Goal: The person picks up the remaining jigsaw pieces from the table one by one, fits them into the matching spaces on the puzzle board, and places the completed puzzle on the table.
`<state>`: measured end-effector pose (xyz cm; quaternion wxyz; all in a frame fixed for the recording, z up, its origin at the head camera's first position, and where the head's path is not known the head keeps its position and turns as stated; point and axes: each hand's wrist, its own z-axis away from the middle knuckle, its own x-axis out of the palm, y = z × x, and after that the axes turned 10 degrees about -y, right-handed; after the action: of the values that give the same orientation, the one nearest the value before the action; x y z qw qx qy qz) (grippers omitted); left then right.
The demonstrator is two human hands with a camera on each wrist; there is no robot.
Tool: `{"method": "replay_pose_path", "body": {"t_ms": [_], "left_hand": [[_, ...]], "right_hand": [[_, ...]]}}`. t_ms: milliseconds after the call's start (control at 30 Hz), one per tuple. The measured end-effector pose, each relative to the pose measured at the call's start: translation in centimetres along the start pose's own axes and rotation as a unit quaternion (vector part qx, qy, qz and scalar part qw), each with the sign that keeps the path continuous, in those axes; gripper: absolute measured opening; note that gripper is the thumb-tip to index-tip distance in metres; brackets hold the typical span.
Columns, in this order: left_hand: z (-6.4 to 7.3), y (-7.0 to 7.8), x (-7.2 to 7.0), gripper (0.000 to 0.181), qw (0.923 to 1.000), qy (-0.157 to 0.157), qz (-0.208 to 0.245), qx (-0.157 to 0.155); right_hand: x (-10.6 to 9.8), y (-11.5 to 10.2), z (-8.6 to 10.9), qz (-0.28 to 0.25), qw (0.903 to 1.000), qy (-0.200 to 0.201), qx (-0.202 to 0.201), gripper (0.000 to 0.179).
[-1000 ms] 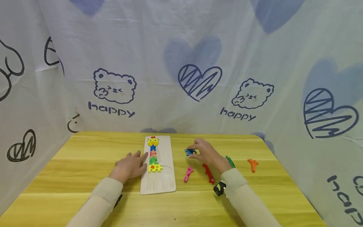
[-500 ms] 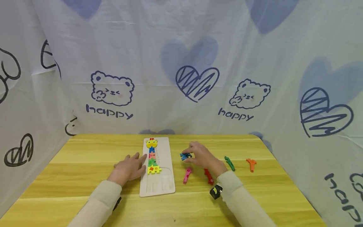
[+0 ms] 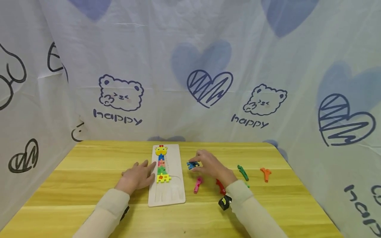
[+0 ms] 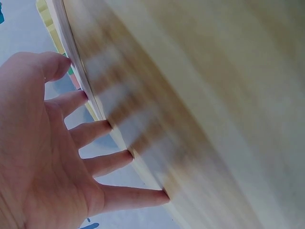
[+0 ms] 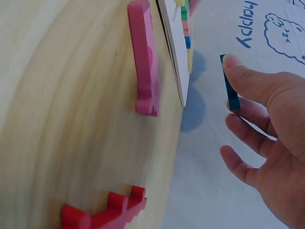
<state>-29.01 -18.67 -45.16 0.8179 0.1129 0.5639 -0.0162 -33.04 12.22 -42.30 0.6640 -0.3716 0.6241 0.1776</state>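
Note:
On the table lies a pale wooden puzzle board (image 3: 175, 158), its left part filled by a giraffe puzzle: a yellow head (image 3: 161, 150), then blue, pink and green neck pieces and a yellow piece (image 3: 163, 178). Bare recesses show below. My left hand (image 3: 136, 177) rests at the board's left edge, fingers spread; the left wrist view has its fingertips along that edge. Right of the board, my right hand (image 3: 209, 164) pinches a blue puzzle piece (image 3: 191, 165) between thumb and fingers. In the right wrist view the piece (image 5: 230, 86) appears edge-on, raised off the table.
Loose puzzle pieces lie right of the board: a pink one (image 3: 197, 185), a red one (image 3: 221, 187) partly under my right wrist, a green one (image 3: 242, 172) and an orange one (image 3: 266, 174). A printed cloth (image 3: 166, 112) hangs behind the table.
My right hand has moved left and slightly nearer to me with the blue puzzle piece, closer to the board. The green piece has come into fuller view. My left hand has stayed at the board.

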Motion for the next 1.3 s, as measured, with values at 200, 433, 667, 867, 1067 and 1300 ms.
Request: {"method": "replay_pose_path", "body": {"t_ms": [200,433,667,867,1067,1300], "left_hand": [[-0.1,0.0,-0.1,0.06,1.0,-0.002,-0.001,-0.002],[-0.1,0.0,-0.2,0.06,1.0,0.003,-0.005,0.0],[0.0,0.1,-0.1,0.06,1.0,-0.001,0.001,0.0],[0.1,0.2,-0.2,0.06,1.0,-0.001,0.001,0.001],[0.0,0.3,-0.2,0.06,1.0,0.0,-0.004,0.002],[0.0,0.1,-0.1,0.06,1.0,0.001,-0.002,-0.003]], "right_hand": [[0.6,-0.2,-0.4,-0.008,1.0,-0.002,0.003,0.04],[0.7,-0.7,-0.6,0.0,1.0,0.0,-0.002,0.037],[0.8,-1.1,-0.9,0.015,0.9997,-0.01,-0.016,0.035],[1.0,-1.3,-1.0,0.011,0.9997,-0.016,-0.016,0.036],[1.2,-1.8,-1.5,0.009,0.9995,-0.022,-0.02,0.037],[1.6,-2.6,-2.4,0.025,0.9984,-0.019,-0.047,0.027]]}}
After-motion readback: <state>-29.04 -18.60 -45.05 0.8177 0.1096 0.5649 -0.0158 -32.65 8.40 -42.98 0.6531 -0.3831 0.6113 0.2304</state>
